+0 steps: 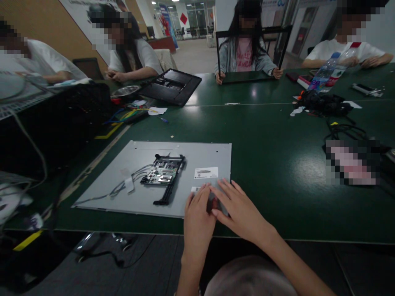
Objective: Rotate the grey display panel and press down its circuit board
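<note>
A flat grey metal display panel (173,150) lies on the green table, its near right corner under my hands. My left hand (200,205) rests on that corner with its fingers stretched forward. Beside it, my right hand (242,209) spreads its fingers over the panel's right edge, and the fingertips of both hands come close together. No held object shows in either hand. Left of my hands, a green circuit board (162,172) sits in a black bracket (168,193) on the panel, with grey cables (119,189) running left. A white label (206,172) lies just beyond my fingers.
Across the table, a person holds up a black rectangular frame (218,53). A black plastic back cover (185,88) lies at the far left, near a large black case (70,115). Bottles (327,74), a black cable bundle (327,102) and a phone (350,162) occupy the right.
</note>
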Tool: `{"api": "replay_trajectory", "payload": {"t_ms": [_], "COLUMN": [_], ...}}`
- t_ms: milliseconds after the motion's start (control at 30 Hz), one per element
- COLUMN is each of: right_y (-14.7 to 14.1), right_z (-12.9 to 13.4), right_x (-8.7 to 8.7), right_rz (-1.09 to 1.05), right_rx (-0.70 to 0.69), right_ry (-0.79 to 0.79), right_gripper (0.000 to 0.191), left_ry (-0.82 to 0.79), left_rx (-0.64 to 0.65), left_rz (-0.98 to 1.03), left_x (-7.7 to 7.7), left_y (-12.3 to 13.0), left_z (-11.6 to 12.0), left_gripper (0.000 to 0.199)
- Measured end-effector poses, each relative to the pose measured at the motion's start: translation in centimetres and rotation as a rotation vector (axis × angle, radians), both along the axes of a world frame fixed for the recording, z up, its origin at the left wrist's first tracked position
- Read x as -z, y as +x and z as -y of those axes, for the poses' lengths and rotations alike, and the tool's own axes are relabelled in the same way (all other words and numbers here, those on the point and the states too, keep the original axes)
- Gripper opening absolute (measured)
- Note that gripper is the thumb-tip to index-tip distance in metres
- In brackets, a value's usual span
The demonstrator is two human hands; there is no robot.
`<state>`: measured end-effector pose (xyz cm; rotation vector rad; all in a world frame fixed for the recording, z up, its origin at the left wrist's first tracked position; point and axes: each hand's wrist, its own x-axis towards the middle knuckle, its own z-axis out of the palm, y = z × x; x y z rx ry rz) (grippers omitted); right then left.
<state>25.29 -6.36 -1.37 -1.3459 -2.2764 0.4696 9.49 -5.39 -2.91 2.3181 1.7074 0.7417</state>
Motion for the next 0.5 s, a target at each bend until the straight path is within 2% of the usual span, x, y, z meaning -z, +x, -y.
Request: {"api": "replay_trajectory", "payload": {"t_ms": [67,133,233,333,400,500], "right_y": [0.0,0.1,0.3,0.1,-0.1,-0.5], "right_z": [0.1,0.1,0.3,0.5,0.7,1.0], "right_x": [0.1,0.2,0.3,0.3,0.1,-0.2], "right_rz": [0.007,0.023,0.048,0.051,0.049,0.053], "right_rx": [-0.003,-0.006,-0.011,-0.016,-0.016,-0.014], "right_ry": [0.014,0.021,0.023,0.023,0.023,0.019], "right_gripper": [0.055,0.054,0.051,0.049,0.049,0.048], "left_ry": [-0.005,0.038,0.192,0.23,0.169,0.082], "left_rx": [0.017,-0.046,-0.333,-0.585,-0.623,-0.55], "left_rz": [0.037,0.077,0.013,-0.223,-0.381,-0.532], "left_x": [-0.4,-1.0,-2.2,-2.9,-3.0,-2.7], "left_y": [-0.2,-0.7,-2.1,-4.3,-5.8,-7.4], "left_z": [-0.1,-0.3,-0.6,-1.3,-1.7,-2.4], "left_gripper": [0.034,0.03,0.032,0.047,0.054,0.052]}}
